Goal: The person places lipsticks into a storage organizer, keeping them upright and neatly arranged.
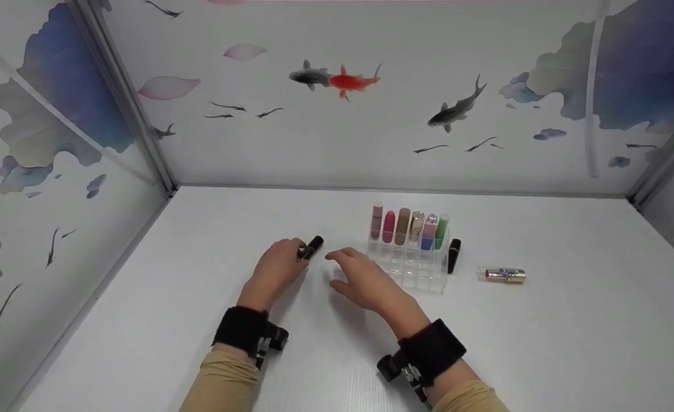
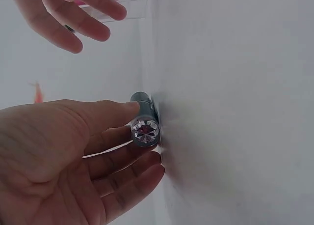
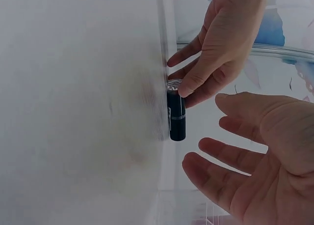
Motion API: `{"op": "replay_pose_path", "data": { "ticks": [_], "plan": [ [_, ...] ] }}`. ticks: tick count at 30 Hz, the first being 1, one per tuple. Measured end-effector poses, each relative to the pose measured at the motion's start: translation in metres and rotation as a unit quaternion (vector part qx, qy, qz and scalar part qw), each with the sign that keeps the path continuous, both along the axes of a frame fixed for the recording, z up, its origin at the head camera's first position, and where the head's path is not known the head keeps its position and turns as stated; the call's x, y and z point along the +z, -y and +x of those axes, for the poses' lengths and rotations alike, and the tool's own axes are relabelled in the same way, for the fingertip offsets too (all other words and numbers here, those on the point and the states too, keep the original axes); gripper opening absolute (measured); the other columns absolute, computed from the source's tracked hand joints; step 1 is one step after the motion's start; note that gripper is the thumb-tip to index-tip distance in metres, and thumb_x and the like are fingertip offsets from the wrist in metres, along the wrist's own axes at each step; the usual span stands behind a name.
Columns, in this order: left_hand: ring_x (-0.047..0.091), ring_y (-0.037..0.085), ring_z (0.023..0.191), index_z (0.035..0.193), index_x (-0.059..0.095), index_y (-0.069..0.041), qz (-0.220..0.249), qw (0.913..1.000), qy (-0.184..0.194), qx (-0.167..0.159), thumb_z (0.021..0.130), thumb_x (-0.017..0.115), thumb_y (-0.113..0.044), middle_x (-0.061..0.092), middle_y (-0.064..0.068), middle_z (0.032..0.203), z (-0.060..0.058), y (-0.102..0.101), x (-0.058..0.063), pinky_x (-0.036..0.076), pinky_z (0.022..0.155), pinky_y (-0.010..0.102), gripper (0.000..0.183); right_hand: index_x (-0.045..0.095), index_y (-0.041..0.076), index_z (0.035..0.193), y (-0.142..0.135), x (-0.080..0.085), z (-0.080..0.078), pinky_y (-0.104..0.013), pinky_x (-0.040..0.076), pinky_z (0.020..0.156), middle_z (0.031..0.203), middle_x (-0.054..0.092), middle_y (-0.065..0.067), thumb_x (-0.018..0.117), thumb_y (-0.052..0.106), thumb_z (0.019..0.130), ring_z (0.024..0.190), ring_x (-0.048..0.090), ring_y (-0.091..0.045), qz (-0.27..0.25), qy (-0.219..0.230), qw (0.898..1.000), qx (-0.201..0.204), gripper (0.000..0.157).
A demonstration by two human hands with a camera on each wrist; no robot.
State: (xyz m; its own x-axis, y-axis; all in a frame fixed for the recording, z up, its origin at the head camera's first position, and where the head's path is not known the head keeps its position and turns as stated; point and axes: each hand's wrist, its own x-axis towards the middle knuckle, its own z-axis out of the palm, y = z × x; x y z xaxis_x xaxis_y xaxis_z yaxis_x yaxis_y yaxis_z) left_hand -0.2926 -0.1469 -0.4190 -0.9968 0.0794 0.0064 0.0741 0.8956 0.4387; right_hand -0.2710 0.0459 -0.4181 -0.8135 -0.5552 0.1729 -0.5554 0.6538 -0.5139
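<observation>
My left hand (image 1: 275,269) pinches a black lipstick tube (image 1: 314,246) between thumb and fingers, low over the white table. In the left wrist view the near end of this lipstick (image 2: 145,132) is faceted and shiny like a jewel. The right wrist view shows its dark side (image 3: 177,126), with a thin band round it and pale lettering. My right hand (image 1: 365,280) hovers to the right of the lipstick, fingers spread and loosely bent, with nothing in them and apart from the tube.
A clear stepped lipstick stand (image 1: 408,266) holds several coloured tubes in its back row. Against its right side leans a black tube (image 1: 454,256). Farther right, a gold lipstick with a clear cap (image 1: 504,276) lies on the table (image 1: 577,332). Printed panels (image 1: 371,149) enclose the back and sides.
</observation>
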Motion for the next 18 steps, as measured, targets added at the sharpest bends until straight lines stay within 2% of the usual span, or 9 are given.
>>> {"op": "replay_pose_path", "data": {
  "ticks": [5, 10, 13, 18],
  "plan": [
    [0.063, 0.025, 0.101, 0.119, 0.065, -0.001, 0.014, 0.9997, 0.0, -0.022, 0.094, 0.065, -0.008, 0.069, 0.014, 0.11, 0.0, 0.003, 0.002, 0.053, 0.092, 0.04, 0.026, 0.055, -0.002, 0.134, 0.004, -0.003, 0.001, -0.051, 0.046, 0.108, 0.133, 0.057, -0.024, 0.07, 0.009, 0.092, 0.124, 0.057, -0.042, 0.031, -0.03, 0.999, 0.012, 0.046],
    [0.061, 0.022, 0.102, 0.111, 0.069, -0.007, 0.027, 0.9973, 0.047, -0.049, 0.09, 0.069, -0.007, 0.069, 0.008, 0.107, 0.005, 0.005, 0.01, 0.051, 0.095, 0.041, 0.022, 0.054, -0.001, 0.134, 0.003, -0.005, 0.002, -0.053, 0.046, 0.108, 0.135, 0.054, -0.026, 0.072, 0.006, 0.089, 0.124, 0.055, -0.044, 0.036, -0.039, 0.999, 0.006, 0.049],
    [0.062, 0.021, 0.105, 0.111, 0.071, -0.01, 0.024, 0.994, 0.073, -0.078, 0.088, 0.07, -0.007, 0.07, 0.006, 0.108, 0.006, 0.004, 0.015, 0.05, 0.098, 0.042, 0.023, 0.055, -0.003, 0.13, 0.002, -0.007, 0.001, -0.053, 0.046, 0.107, 0.133, 0.054, -0.026, 0.072, 0.002, 0.087, 0.122, 0.055, -0.045, 0.038, -0.046, 0.998, 0.009, 0.047],
    [0.063, 0.021, 0.108, 0.115, 0.072, -0.011, 0.035, 0.9859, 0.084, -0.14, 0.088, 0.072, -0.009, 0.072, 0.004, 0.111, 0.005, 0.004, 0.021, 0.05, 0.1, 0.042, 0.026, 0.06, -0.004, 0.124, 0.002, -0.01, -0.002, -0.049, 0.051, 0.102, 0.121, 0.064, -0.023, 0.069, -0.005, 0.087, 0.114, 0.062, -0.04, 0.037, -0.046, 0.998, 0.017, 0.038]
  ]
}}
